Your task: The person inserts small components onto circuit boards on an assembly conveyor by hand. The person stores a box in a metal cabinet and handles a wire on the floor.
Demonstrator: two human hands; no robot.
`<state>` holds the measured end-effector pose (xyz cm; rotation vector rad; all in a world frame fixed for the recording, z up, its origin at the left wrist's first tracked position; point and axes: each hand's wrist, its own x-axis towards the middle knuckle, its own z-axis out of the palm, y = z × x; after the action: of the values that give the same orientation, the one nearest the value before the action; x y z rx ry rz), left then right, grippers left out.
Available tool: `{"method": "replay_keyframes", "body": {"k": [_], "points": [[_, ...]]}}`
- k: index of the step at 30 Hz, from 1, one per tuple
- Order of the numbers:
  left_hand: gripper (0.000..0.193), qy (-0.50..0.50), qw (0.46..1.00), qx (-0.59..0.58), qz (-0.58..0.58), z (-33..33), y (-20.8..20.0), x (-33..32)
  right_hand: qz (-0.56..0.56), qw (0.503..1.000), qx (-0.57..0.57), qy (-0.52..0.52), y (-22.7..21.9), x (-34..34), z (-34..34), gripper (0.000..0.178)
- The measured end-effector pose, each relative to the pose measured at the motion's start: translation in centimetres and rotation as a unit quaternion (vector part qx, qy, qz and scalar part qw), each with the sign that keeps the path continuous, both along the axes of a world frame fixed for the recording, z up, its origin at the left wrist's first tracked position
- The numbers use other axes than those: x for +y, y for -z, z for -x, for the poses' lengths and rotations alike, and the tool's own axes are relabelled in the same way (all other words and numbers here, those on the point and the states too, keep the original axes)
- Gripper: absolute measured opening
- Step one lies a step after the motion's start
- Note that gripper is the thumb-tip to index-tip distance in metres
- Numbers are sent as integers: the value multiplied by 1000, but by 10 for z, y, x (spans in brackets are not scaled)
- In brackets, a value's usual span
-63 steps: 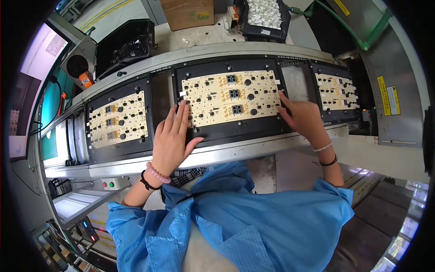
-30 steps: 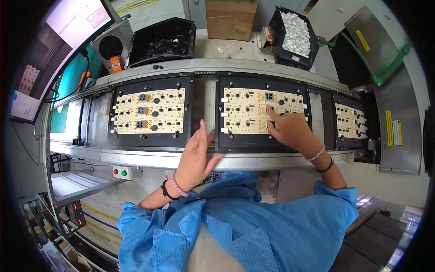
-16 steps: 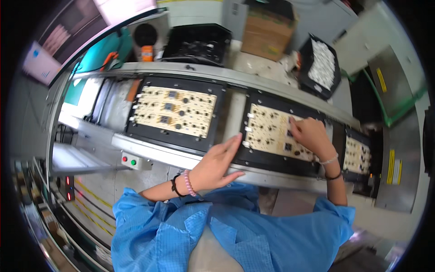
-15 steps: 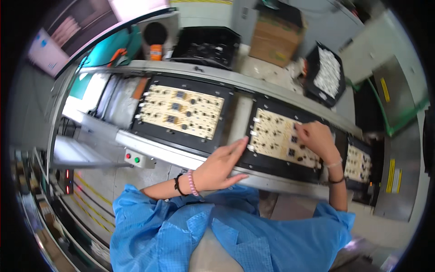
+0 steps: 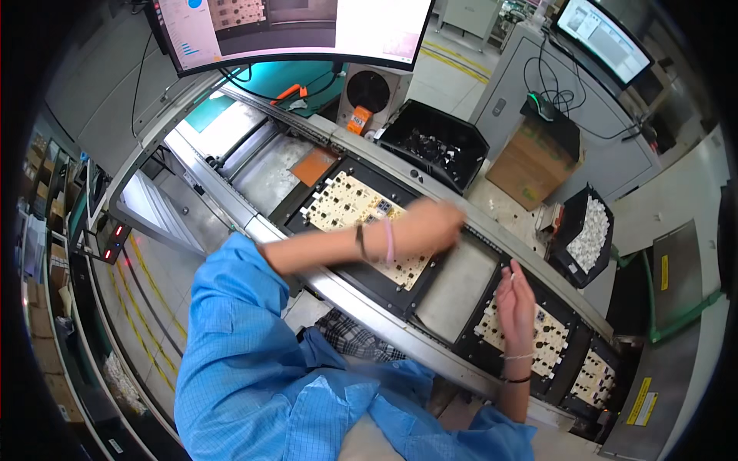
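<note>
My left hand [image 5: 430, 227] reaches across the upper right end of a cream circuit board [image 5: 338, 203] in a black carrier frame. It looks curled, but motion blur smears its fingers, and the hand and forearm cover part of the board. Over the left part of a second populated board [image 5: 550, 342] is my right hand [image 5: 516, 307], its fingers stretched out and pointing away from me. A tiny pale spot shows by those fingertips; I cannot tell whether it is a part or a nail.
A metal conveyor rail [image 5: 307, 265] runs along my side. Beyond the line are a black bin of small dark parts [image 5: 438, 146], a cardboard box [image 5: 534, 165] and a black bin of white parts [image 5: 588, 234]. A third board [image 5: 593, 378] lies far right, and a monitor [image 5: 300, 34] stands beyond.
My left hand has left the near edge of the second board's frame and swung over the left board. My right hand has straightened its fingers and moved toward that second board's left end. The view has turned.
</note>
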<state>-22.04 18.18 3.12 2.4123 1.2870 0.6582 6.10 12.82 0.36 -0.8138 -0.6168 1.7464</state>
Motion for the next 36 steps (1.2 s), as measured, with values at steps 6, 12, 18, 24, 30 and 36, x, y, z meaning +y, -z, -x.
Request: {"method": "replay_keyframes", "body": {"k": [6,12,18,24,30,36], "points": [[29,-122,982,133,60,111,62,194,-34,997,-66,-25,-6,-11,24,21],[24,-107,958,200,173,147,96,236,-50,981,-168,-83,-13,-19,43,30],[15,-36,998,56,-2,132,67,218,-152,905,-362,-162,-7,-1,67,45],[16,-5,994,-105,6,140,59,201,-253,821,-491,-144,10,30,108,17],[31,-1,861,-407,304,139,17,127,-424,604,-670,-86,-2,24,119,14],[25,22,549,-672,497,194,56,58,-502,503,-699,-77,-1,23,130,9]]}}
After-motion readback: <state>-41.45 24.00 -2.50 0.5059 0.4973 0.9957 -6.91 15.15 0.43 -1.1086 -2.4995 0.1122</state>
